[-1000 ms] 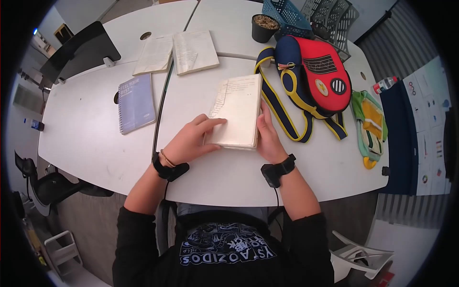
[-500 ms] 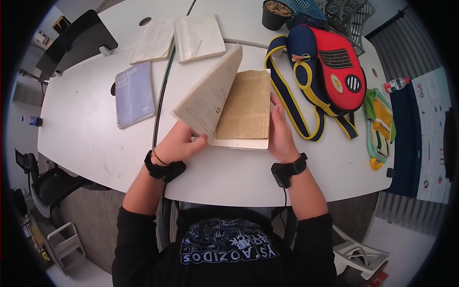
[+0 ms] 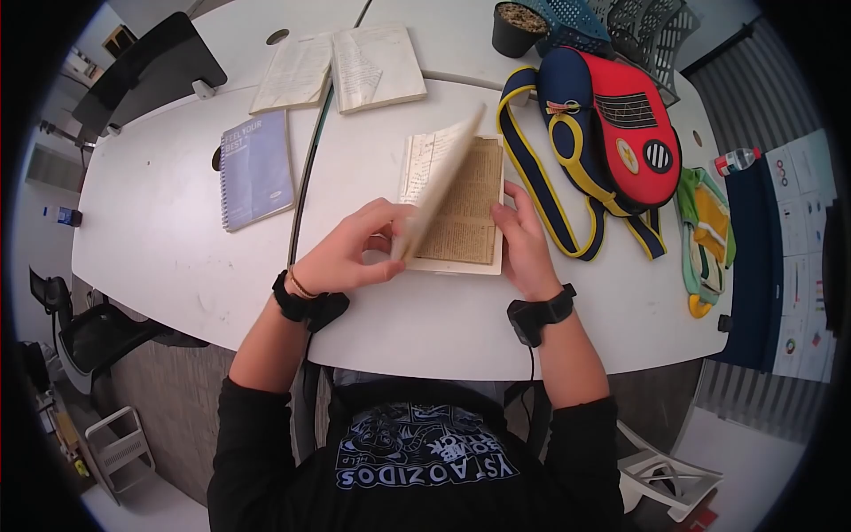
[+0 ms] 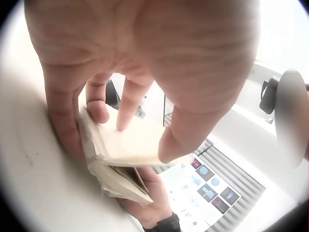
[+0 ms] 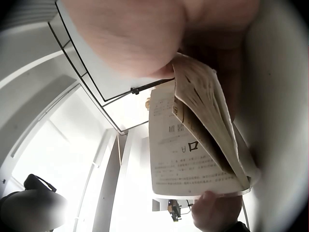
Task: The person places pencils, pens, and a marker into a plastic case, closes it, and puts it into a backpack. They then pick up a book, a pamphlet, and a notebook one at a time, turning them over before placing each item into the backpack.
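An open book with a brown printed page (image 3: 465, 213) lies between the hands, some leaves raised at its left. The left hand (image 3: 359, 244) pinches these lifted leaves near their lower left edge; in the left wrist view its thumb and fingers lie around the pale leaves (image 4: 130, 145). The right hand (image 3: 529, 244) holds the book's right edge, thumb on top, remaining fingers partly hidden beneath. In the right wrist view a printed page (image 5: 176, 159) stands away from the thick page block (image 5: 205, 96), and the left hand's fingertip (image 5: 210, 208) touches its lower edge.
A blue spiral notebook (image 3: 257, 173) and another open book (image 3: 377, 66) lie at the left and back. On the right are a red and navy backpack (image 3: 625, 124), its strap near the right hand, and a green and yellow cloth item (image 3: 705, 230). A plant pot (image 3: 517, 31) stands behind.
The book went from showing a pale page to having leaves lifted over a brown page. The left hand moved from resting on the page to gripping leaves, which now stand steeper and farther right.
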Tool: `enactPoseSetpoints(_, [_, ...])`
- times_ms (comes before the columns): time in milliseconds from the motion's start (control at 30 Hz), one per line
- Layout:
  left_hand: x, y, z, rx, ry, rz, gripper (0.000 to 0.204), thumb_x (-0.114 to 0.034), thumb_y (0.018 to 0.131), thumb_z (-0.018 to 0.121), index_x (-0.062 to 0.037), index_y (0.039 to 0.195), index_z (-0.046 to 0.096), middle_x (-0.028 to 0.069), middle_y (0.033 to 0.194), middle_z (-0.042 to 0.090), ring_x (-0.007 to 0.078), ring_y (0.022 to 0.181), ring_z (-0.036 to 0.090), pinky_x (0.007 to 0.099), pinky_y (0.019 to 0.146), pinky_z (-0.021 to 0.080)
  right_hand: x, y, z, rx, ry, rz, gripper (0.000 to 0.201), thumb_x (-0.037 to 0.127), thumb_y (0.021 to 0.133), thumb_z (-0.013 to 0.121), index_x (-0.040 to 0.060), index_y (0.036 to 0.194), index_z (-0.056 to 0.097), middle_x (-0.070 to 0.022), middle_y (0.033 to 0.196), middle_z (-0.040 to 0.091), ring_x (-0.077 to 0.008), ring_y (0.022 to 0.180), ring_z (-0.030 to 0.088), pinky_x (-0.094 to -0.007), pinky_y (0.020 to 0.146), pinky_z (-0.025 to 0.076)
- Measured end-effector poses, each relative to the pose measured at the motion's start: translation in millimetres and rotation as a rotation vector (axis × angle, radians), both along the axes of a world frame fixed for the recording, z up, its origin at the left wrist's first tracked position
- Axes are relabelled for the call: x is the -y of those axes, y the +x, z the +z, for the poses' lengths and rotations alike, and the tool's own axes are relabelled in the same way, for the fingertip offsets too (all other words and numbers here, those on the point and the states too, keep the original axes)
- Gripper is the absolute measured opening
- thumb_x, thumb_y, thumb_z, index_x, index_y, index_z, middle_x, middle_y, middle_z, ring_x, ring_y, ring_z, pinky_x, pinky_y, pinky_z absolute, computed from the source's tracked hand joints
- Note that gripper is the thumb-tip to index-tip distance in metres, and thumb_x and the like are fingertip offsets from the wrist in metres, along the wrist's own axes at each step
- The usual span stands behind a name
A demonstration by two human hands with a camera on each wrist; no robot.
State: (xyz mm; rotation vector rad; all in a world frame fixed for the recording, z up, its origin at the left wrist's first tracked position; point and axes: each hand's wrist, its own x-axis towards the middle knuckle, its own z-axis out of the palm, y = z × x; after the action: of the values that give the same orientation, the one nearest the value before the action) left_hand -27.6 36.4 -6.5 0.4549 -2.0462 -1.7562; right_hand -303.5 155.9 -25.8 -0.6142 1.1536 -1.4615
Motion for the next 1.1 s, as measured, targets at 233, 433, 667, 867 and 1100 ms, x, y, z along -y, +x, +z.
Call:
enactPoseSetpoints(233, [8,3,0,0.18,-0.041,0.074,0.06,-0.014,0.1,0.072,-0.0043,0.155,0.05,0.0085,0.131,0.052,0.0173,0.111,0.062,0.0302,0.092,0.057,0,1,12,0.097,0.05,-0.007,0.041,0.021,0.116,0.046,-0.0019,0.151,0.046,-0.0139,0.126,0.071,-0.0155,0.114,0.069,-0.0315,0.098,0.055])
enactPoseSetpoints(433, [17,7,16,0.369,0.444,0.198,0.067,-0.02,0.102,0.074,0.0053,0.155,0.043,0.0091,0.107,0.072,0.0107,0.081,0.07,0.0256,0.07,0.059,-3,3,5,-0.32,0.105,0.152,0.04,0.023,0.115,0.052,-0.0048,0.144,0.056,-0.009,0.123,0.072,-0.0128,0.112,0.068,-0.03,0.099,0.054])
enactPoseSetpoints(667, [16,4,-16,0.243,0.32,0.219,0.065,-0.019,0.101,0.074,0.0056,0.154,0.044,0.0076,0.094,0.073,0.0099,0.077,0.067,0.0268,0.067,0.054,-5,5,13,-0.304,0.064,0.233,0.044,0.014,0.113,0.055,-0.0064,0.152,0.051,-0.0106,0.127,0.071,-0.0141,0.114,0.068,-0.0283,0.103,0.053])
enactPoseSetpoints(867, [17,6,-12,0.239,0.373,0.245,0.066,-0.016,0.101,0.074,0.0027,0.156,0.044,0.003,0.092,0.07,0.0075,0.077,0.061,0.0258,0.069,0.051,-4,8,14,-0.301,0.035,0.226,0.047,0.015,0.114,0.054,-0.0052,0.155,0.048,-0.0111,0.13,0.07,-0.0161,0.118,0.068,-0.0324,0.104,0.056])
enactPoseSetpoints(1100, [16,4,-3,0.285,0.348,0.248,0.062,-0.016,0.101,0.074,0.0045,0.152,0.047,0.0025,0.092,0.069,0.0071,0.078,0.061,0.0252,0.069,0.051,-4,6,15,-0.214,0.117,0.181,0.043,0.022,0.117,0.048,-0.001,0.153,0.051,-0.0076,0.128,0.07,-0.0138,0.113,0.069,-0.0329,0.098,0.059])
